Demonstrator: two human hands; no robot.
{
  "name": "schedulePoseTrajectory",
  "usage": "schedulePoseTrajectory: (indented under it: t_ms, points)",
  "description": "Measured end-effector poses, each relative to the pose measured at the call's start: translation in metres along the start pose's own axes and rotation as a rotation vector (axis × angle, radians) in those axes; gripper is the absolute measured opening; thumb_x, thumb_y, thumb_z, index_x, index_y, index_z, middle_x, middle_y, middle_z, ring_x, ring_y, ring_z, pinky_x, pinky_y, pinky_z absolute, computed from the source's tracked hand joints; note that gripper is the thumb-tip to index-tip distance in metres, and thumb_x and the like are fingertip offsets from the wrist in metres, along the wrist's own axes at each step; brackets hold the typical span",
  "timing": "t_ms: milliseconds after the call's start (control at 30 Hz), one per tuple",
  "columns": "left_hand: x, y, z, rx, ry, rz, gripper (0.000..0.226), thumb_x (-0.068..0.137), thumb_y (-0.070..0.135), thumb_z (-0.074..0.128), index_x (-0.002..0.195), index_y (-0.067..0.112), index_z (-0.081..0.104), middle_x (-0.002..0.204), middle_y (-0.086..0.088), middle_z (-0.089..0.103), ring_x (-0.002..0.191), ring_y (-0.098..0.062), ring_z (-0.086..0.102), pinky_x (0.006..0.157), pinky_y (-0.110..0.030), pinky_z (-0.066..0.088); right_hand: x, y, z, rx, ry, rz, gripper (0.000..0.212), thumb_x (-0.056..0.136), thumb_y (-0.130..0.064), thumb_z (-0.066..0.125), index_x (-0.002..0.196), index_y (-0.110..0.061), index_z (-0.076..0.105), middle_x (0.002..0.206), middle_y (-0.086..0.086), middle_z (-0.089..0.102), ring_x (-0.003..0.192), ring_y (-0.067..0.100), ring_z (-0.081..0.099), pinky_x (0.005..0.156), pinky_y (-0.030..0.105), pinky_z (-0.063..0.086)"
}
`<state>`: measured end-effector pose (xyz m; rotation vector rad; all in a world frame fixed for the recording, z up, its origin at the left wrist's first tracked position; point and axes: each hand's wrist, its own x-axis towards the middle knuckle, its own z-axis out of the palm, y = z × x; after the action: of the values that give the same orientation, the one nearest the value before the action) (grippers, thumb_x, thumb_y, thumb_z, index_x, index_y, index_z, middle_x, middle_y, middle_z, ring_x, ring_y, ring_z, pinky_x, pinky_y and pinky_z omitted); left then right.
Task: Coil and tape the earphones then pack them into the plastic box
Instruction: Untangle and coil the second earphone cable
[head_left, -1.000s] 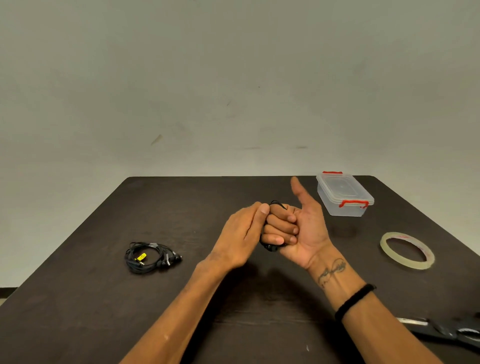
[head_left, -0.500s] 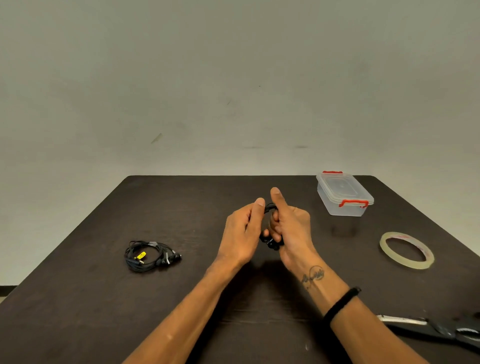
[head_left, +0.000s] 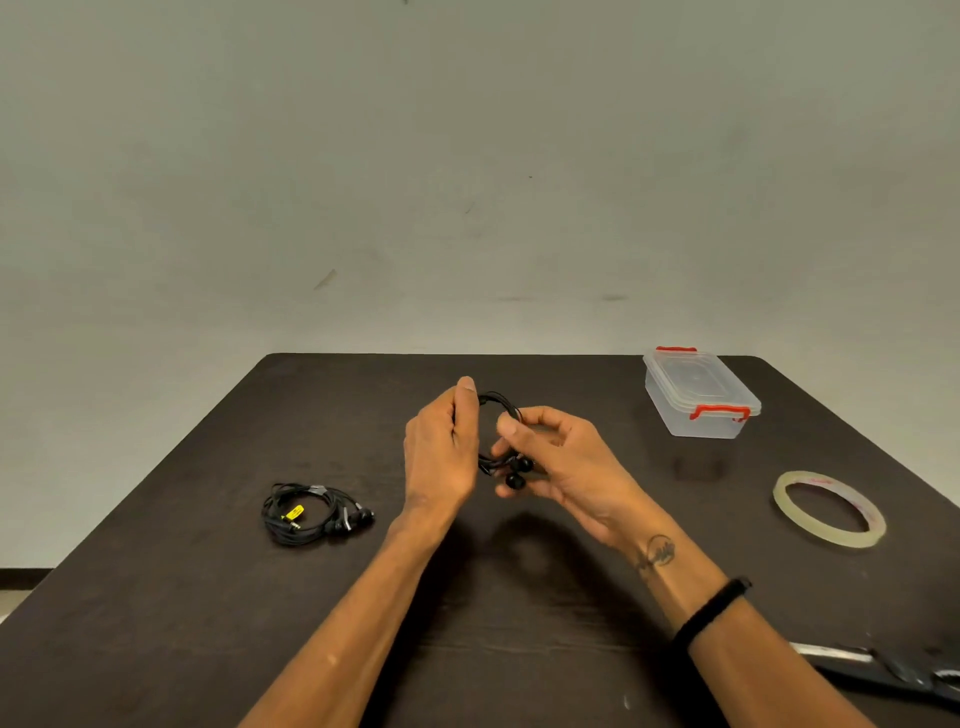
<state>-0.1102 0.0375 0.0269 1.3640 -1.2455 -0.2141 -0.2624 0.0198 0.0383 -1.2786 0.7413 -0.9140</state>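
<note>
Both hands (head_left: 501, 447) pinch the coiled earphones (head_left: 501, 460) mid-surface.
I judge it light, springy — grip crossing strands; tape roll (head_left: 829, 509) at 3 o'clock.

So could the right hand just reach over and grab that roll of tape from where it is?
Probably yes for the path: the tape roll lies flat on the table to the right of the right hand, nothing between them. But that hand's grip is on the coiled earphones, shared with the left hand.

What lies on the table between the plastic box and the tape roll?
Nothing: in the head view, only bare dark table separates the closed plastic box from the tape roll.
</note>
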Motion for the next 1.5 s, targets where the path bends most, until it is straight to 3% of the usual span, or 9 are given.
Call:
schedulePoseTrajectory:
  t_ms: [100,233,367,567,767,967,1133,1300,1500]
  points:
    - [0.005,-0.003,-0.005,-0.009,0.051,-0.006,0.055,0.111,0.044,0.037,0.064,0.016,0.036,0.054,0.001,0.039,0.059,-0.039,0.047,0.06,-0.054,0.043,-0.001,-0.001,-0.003,-0.072,0.013,-0.015,0.045,0.085,-0.007,0.084,0.126,-0.01,0.064,0.092,0.013,0.076,0.08,0.028,0.073,0.072,0.044,0.066]
    - [0.006,-0.006,-0.008,0.049,0.085,-0.006,0.055,0.113,0.043,0.035,0.064,0.018,0.033,0.051,0.002,0.043,0.051,-0.023,0.04,0.054,-0.045,0.035,0.003,0.002,-0.004,-0.111,0.118,-0.089,0.03,0.09,-0.002,0.079,0.117,-0.006,0.067,0.091,0.013,0.073,0.074,0.025,0.072,0.069,0.04,0.065]
    - [0.008,-0.014,-0.01,0.15,0.082,-0.007,0.055,0.112,0.045,0.033,0.063,0.018,0.034,0.05,0.001,0.042,0.057,-0.033,0.057,0.054,-0.04,0.031,0.005,0.001,-0.008,-0.117,0.229,-0.176,0.01,0.091,0.0,0.077,0.1,0.003,0.074,0.088,0.016,0.073,0.072,0.022,0.073,0.068,0.03,0.063]
    - [0.009,-0.009,-0.01,0.198,0.08,-0.005,0.054,0.112,0.04,0.037,0.063,0.018,0.03,0.051,0.004,0.036,0.052,-0.022,0.03,0.052,-0.034,0.023,0.008,-0.002,-0.017,-0.093,0.295,-0.225,0.012,0.084,0.003,0.083,0.093,0.003,0.077,0.087,0.018,0.076,0.073,0.022,0.073,0.07,0.028,0.063]
    - [0.01,-0.01,-0.009,0.0,0.037,-0.039,0.053,0.112,0.037,0.04,0.063,0.02,0.026,0.049,0.009,0.031,0.05,-0.015,0.028,0.052,-0.036,0.025,0.006,0.0,-0.019,-0.14,0.213,-0.147,0.014,0.083,-0.001,0.084,0.091,0.005,0.075,0.082,0.019,0.076,0.073,0.024,0.072,0.072,0.034,0.064]
    - [0.006,-0.004,-0.006,-0.098,-0.147,-0.011,0.052,0.112,0.037,0.041,0.063,0.022,0.032,0.046,0.013,0.034,0.046,-0.007,0.03,0.048,-0.027,0.026,0.006,0.005,-0.01,-0.286,0.228,-0.182,0.032,0.085,-0.039,0.085,0.102,-0.014,0.077,0.099,0.003,0.081,0.099,0.021,0.077,0.095,0.041,0.062]
    - [-0.002,0.002,-0.001,-0.109,-0.255,0.036,0.053,0.112,0.036,0.042,0.07,0.008,0.059,0.055,0.011,0.054,0.051,-0.002,0.049,0.053,-0.021,0.039,0.004,0.0,-0.007,-0.284,0.14,-0.281,0.026,0.086,-0.012,0.085,0.11,-0.013,0.074,0.097,0.006,0.082,0.093,0.022,0.08,0.089,0.038,0.064]
    - [0.001,-0.002,-0.003,-0.092,-0.229,0.017,0.052,0.112,0.039,0.04,0.063,0.021,0.043,0.047,0.014,0.045,0.046,-0.005,0.038,0.051,-0.025,0.03,0.002,-0.002,-0.01,-0.214,0.182,-0.317,0.021,0.085,-0.008,0.085,0.104,-0.005,0.077,0.09,0.012,0.082,0.085,0.029,0.081,0.086,0.04,0.065]
    - [0.008,-0.007,-0.016,0.047,-0.173,0.064,0.065,0.108,0.054,0.042,0.062,0.01,0.054,0.051,-0.001,0.056,0.047,-0.012,0.05,0.054,-0.031,0.043,0.002,-0.005,-0.017,-0.216,0.128,-0.268,0.018,0.084,-0.004,0.084,0.101,-0.001,0.078,0.087,0.018,0.081,0.082,0.032,0.081,0.08,0.039,0.066]
